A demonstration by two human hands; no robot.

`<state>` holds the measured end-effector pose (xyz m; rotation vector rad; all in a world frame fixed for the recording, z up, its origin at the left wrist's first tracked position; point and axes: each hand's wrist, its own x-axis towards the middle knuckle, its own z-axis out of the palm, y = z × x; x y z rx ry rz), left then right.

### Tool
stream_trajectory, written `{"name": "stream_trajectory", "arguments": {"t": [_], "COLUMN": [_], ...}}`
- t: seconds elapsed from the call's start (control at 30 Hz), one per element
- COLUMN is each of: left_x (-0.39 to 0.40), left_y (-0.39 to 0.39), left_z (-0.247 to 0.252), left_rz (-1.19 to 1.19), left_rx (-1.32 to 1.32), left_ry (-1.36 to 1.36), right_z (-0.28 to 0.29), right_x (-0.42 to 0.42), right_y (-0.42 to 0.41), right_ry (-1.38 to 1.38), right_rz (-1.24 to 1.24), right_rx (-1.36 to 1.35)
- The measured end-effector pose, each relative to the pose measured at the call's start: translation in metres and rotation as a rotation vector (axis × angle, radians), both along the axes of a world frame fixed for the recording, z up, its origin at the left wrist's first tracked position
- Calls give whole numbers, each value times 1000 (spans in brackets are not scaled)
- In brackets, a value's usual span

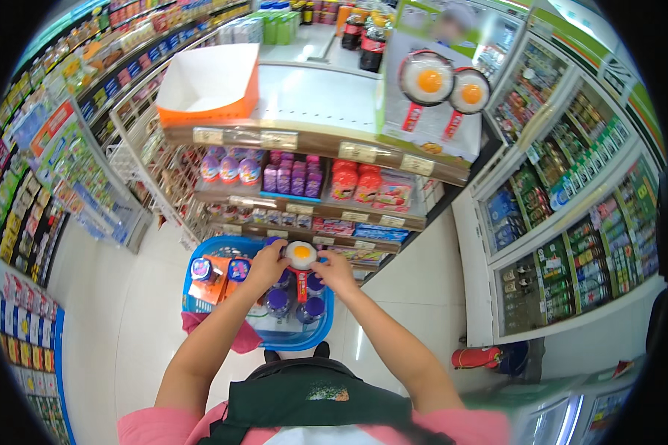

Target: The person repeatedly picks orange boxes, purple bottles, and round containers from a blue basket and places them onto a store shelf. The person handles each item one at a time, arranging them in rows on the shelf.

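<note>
Between my two hands is a small frying-pan-shaped pack [301,255] with a fried egg on its face and a red handle pointing towards me. My left hand [268,263] grips its left rim and my right hand [334,271] its right rim. Below them is a blue plastic basket [290,345]. Inside it, bottles with purple caps [278,300] stand on the right. Orange packages [205,290] and blue-lidded containers [201,269] are on the left. A pink cloth [247,337] hangs over the basket's near left edge.
Ahead stands a tiered shelf unit [317,94] carrying an open orange-and-white box [209,83] and two larger pan-shaped packs [428,80] on a display board. Purple egg-shaped packs [229,169] sit lower. Glass-door coolers [556,222] and a red fire extinguisher [475,357] are right; a wire rack [150,183] is left.
</note>
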<state>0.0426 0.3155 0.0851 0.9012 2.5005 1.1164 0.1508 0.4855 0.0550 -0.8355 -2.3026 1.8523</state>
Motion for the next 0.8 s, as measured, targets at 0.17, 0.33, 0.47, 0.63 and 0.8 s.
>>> {"name": "stream_trajectory", "arguments": {"t": [0.17,0.33,0.47,0.63,0.8], "left_x": [19,33,44,44,46], "left_y": [19,44,71,117,174], "left_z": [29,66,129,216,305], "left_rz": [12,-61,-179,-309,-341], "left_rx": [106,344,428,499,650], "left_ry": [116,110,101,302,587], "right_z": [27,66,139,221,331], "right_x": [11,22,45,54,65], "right_y": [2,18,46,98,143], "right_ry": [144,406,410,686,743], "right_rz": [-91,-221,-246,-242,-345], "right_rx": [256,216,203,416,817]}}
